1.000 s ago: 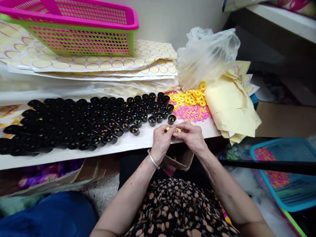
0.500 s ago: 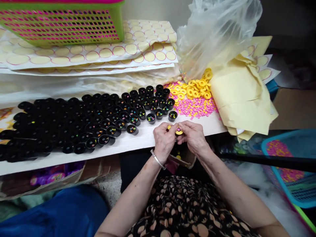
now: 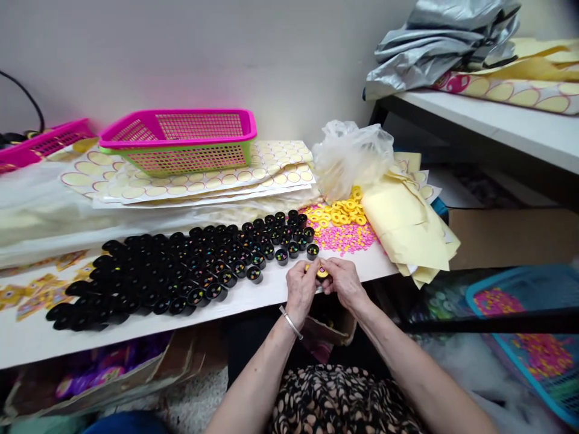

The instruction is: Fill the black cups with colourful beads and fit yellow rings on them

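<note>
My left hand [image 3: 301, 290] and my right hand [image 3: 344, 281] meet at the table's front edge, fingers pinched together. Between their fingertips is a small yellow ring [image 3: 322, 273] with a pink dot at its centre; the fingers partly hide it. Another bit of yellow shows at the left fingertips, too small to make out. Left of the hands stand many small black cups [image 3: 212, 265] in tight rows, several with coloured bits inside. Just beyond the hands lie a spread of small pink and yellow pieces [image 3: 346, 239] and a heap of yellow rings [image 3: 348, 211].
A pink and green basket [image 3: 190, 158] rests on sticker sheets [image 3: 284, 175] at the back. A clear plastic bag [image 3: 353, 157] and folded yellow paper [image 3: 402, 217] lie at the right. Under the hands is an open cardboard box [image 3: 339, 336]; a blue basket [image 3: 473, 289] stands lower right.
The camera view has tilted up and drawn back, bringing the wall and a right-hand shelf into sight. Both hands stay together on the yellow ring, with little change in their grip.
</note>
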Tool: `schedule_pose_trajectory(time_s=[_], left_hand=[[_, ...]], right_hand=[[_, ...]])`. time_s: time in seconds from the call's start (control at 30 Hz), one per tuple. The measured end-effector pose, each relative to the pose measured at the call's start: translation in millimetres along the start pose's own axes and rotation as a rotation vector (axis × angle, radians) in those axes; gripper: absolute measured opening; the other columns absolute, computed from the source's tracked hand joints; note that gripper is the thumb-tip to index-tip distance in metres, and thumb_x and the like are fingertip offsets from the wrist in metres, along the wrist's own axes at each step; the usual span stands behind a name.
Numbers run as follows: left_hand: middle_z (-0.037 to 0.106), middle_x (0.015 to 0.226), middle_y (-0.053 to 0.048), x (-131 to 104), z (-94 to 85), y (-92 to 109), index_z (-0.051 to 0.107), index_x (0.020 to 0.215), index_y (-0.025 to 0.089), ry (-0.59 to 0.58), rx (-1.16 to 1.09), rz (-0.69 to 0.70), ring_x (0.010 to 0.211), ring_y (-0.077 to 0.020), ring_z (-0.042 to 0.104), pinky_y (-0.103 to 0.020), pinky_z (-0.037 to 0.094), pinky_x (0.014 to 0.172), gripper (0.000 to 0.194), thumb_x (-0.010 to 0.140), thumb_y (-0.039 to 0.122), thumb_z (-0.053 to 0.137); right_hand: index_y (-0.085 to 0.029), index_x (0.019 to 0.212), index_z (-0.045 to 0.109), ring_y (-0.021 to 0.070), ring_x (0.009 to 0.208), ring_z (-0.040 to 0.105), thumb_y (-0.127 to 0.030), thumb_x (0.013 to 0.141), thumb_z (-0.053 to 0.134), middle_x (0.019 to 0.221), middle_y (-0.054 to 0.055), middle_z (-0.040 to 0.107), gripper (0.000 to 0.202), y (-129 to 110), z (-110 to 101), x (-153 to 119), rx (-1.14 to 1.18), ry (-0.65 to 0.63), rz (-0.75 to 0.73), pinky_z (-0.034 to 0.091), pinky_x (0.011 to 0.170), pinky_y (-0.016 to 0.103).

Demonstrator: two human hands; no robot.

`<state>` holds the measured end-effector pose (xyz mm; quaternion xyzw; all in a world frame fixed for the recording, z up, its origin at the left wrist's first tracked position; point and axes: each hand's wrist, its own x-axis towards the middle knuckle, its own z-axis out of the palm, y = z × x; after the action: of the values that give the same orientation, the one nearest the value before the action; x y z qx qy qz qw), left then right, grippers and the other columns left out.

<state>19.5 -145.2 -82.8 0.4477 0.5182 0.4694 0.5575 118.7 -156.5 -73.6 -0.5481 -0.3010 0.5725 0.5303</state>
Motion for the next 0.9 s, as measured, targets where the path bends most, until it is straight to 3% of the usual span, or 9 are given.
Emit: schedule_pose_trajectory(time_s=[0.27, 0.4, 0.5, 0.67, 0.8, 0.9], left_hand=[[0.047, 0.051, 0.003, 5, 4.5, -12, 0.054, 0.060, 0.014, 0.066, 0.010, -0.001, 0.046, -0.0070, 0.042, -0.018, 0.031, 0.043, 0.040, 0.071, 0.051, 0.063], [0.044, 0.050, 0.004, 4, 4.8, -9, 0.052, 0.059, 0.014, 0.063, -0.052, -0.046, 0.044, -0.0060, 0.039, -0.018, 0.029, 0.041, 0.041, 0.069, 0.052, 0.065], [0.046, 0.053, 0.005, -2, 0.1, -2, 0.054, 0.069, 0.014, 0.013, -0.096, -0.021, 0.044, -0.0061, 0.040, -0.018, 0.031, 0.042, 0.040, 0.071, 0.053, 0.063], [0.060, 0.084, -0.002, -19, -10.3, 3, 0.060, 0.097, 0.016, -0.158, -0.129, 0.087, 0.070, -0.0101, 0.054, -0.022, 0.045, 0.065, 0.049, 0.057, 0.037, 0.079], [0.058, 0.083, -0.002, -33, -11.6, -1, 0.067, 0.085, 0.018, -0.142, 0.127, 0.260, 0.084, -0.0151, 0.052, -0.027, 0.043, 0.076, 0.029, 0.061, 0.031, 0.077], [0.057, 0.083, -0.003, -41, -12.8, 0, 0.068, 0.079, 0.019, -0.170, 0.245, 0.340, 0.090, -0.0185, 0.050, -0.031, 0.042, 0.082, 0.024, 0.063, 0.036, 0.077]], right_hand=[[-0.014, 0.066, 0.055, 0.0065, 0.031, 0.046, -0.045, 0.066, 0.066, 0.046, -0.005, 0.052, 0.032, 1, 3, 0, 0.007, 0.032, -0.004, 0.037, 0.027, 0.015], [-0.016, 0.067, 0.052, 0.0073, 0.032, 0.047, -0.045, 0.070, 0.063, 0.046, -0.006, 0.051, 0.031, 6, 6, -1, -0.052, 0.059, -0.034, 0.038, 0.028, 0.016], [-0.017, 0.068, 0.049, 0.0081, 0.035, 0.050, -0.047, 0.070, 0.063, 0.051, -0.005, 0.052, 0.033, 6, 7, -3, -0.005, 0.039, -0.028, 0.042, 0.031, 0.018], [-0.017, 0.071, 0.047, 0.0087, 0.052, 0.056, -0.040, 0.063, 0.073, 0.063, -0.005, 0.056, 0.035, -2, 6, -24, 0.299, 0.006, 0.000, 0.049, 0.046, 0.021], [-0.019, 0.079, 0.049, 0.0112, 0.066, 0.059, -0.037, 0.065, 0.073, 0.076, -0.002, 0.061, 0.033, -6, 0, -49, 0.310, -0.075, 0.056, 0.051, 0.053, 0.024], [-0.018, 0.077, 0.051, 0.0102, 0.054, 0.055, -0.046, 0.071, 0.067, 0.072, -0.001, 0.060, 0.033, -7, -10, -56, 0.166, -0.062, 0.071, 0.048, 0.045, 0.024]])
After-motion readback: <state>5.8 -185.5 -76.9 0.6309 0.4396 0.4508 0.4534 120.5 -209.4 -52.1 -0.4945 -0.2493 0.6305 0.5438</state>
